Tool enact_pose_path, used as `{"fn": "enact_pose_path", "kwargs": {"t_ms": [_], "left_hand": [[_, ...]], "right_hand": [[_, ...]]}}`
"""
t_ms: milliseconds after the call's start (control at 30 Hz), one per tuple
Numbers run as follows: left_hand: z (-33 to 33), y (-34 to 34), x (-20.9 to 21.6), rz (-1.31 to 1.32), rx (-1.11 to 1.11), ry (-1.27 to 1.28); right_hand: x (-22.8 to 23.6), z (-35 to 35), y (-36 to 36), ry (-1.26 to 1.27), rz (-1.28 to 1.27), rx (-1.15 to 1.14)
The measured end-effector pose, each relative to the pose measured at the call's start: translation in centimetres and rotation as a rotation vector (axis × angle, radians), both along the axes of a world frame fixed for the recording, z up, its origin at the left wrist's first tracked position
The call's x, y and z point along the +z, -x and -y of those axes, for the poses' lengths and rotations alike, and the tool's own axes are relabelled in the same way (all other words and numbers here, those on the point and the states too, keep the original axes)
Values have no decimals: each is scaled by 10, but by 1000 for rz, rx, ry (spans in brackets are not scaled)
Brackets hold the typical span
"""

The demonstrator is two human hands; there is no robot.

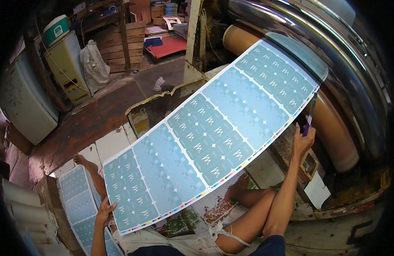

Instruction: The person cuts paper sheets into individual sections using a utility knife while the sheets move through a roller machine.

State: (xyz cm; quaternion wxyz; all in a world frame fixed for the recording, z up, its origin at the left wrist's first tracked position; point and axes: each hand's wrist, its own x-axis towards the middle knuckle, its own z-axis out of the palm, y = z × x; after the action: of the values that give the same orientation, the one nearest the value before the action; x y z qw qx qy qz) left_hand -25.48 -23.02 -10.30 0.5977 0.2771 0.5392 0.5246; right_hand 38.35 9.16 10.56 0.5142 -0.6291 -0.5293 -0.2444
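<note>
A long printed sheet (192, 141) in blue and teal, with repeated rounded label panels and a coloured strip along one edge, stretches from my lap up to a large shiny roller (303, 36). Its far end curves against that roller. My left hand (105, 213) pinches the sheet's near left corner between thumb and fingers. Over on the right, my right hand (303, 141) grips a purple-handled cutter knife (307, 129), its dark narrow blade pointing up by the sheet's right edge, close to the roller. Whether the blade touches the sheet I cannot tell.
Similar printed sheets (79, 194) lie at my lower left. Brown rollers (333, 132) sit under the shiny one, framed by worn machine metal. A green-and-white cooler (56, 29) tops a yellowish cabinet (69, 66) at the back left. A red board (169, 47) lies farther back.
</note>
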Motion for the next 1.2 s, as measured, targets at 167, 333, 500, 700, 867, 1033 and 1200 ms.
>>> {"fn": "enact_pose_path", "kwargs": {"t_ms": [167, 333, 500, 700, 867, 1033, 1200], "left_hand": [[7, 3, -2, 150, 137, -30], [10, -13, -37, 130, 198, -102], [3, -23, -130, 141, 282, -107], [31, 72, -126, -121, 374, 26], [37, 131, -31, -450, 209, 205], [-22, 68, -25, -391, 239, 198], [-58, 52, -82, -326, 326, 143]], "right_hand": [[14, -9, 16, 92, 83, 222], [16, -25, -38, 314, 173, 397], [43, -54, -54, 315, 248, 449], [-37, -70, -53, 537, 20, 378], [-93, -74, -34, 567, -35, 535], [-63, -59, 5, 676, -43, 592], [-30, -40, 21, 834, -140, 615]]}}
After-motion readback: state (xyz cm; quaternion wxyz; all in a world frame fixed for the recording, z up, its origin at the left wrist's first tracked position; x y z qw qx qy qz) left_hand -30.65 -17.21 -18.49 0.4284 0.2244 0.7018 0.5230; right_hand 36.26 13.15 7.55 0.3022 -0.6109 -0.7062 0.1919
